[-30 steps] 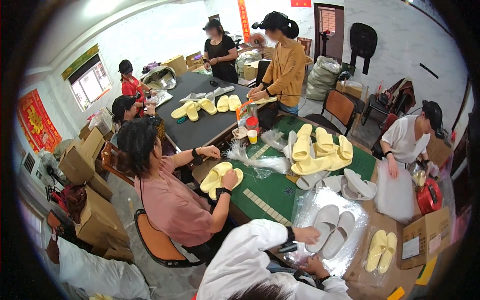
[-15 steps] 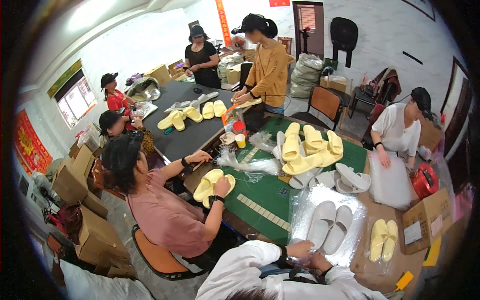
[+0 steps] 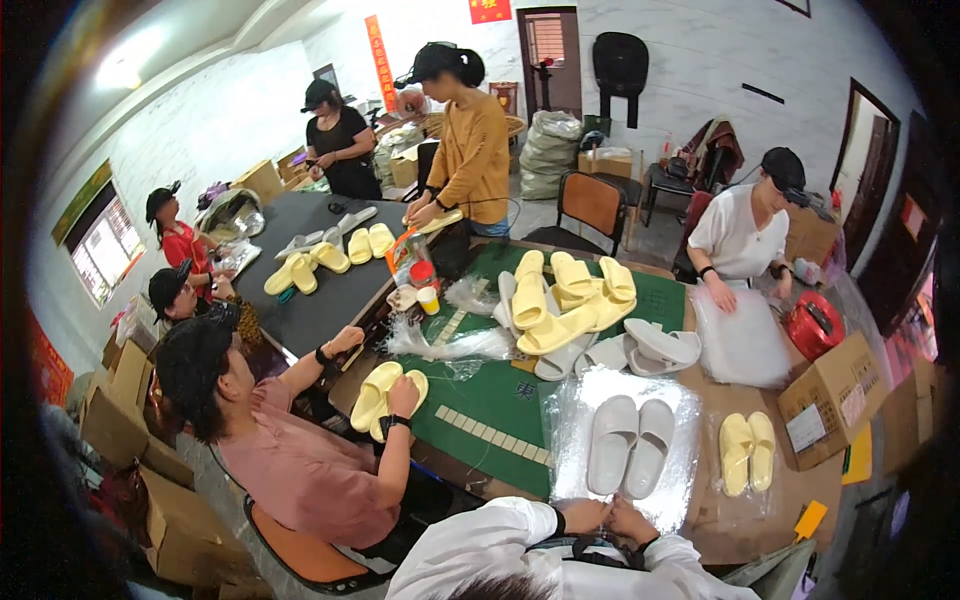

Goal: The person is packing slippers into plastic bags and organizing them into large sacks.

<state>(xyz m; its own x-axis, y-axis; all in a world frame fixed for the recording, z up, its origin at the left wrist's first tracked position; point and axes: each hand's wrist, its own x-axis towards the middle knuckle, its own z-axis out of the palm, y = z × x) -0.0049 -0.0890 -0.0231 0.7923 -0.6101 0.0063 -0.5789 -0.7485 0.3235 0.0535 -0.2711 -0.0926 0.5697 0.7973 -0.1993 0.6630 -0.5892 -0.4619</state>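
Observation:
A pair of grey slide slippers (image 3: 630, 462) lies on a stack of shiny clear plastic bags (image 3: 679, 400), toes pointing away from me. My left hand (image 3: 586, 516) and my right hand (image 3: 631, 520) are close together just below the heels, at the near edge of the stack. Both hands have curled, pinched fingers. Whatever lies between the fingertips is too small to make out. To the right is a pair of yellow slippers (image 3: 747, 452) in a clear bag.
Yellow slippers (image 3: 575, 290) are heaped over grey slippers (image 3: 664, 346) beyond the stack. A cardboard box (image 3: 830, 402) stands right, near a red bag (image 3: 815, 327). A co-worker (image 3: 290, 440) at left handles yellow slippers; another (image 3: 745, 240) touches clear bags (image 3: 741, 345).
My view has turned, shifting the scene leftward. My hands have drawn closer together, and my left hand has moved away from beside the grey slipper's heel to below it.

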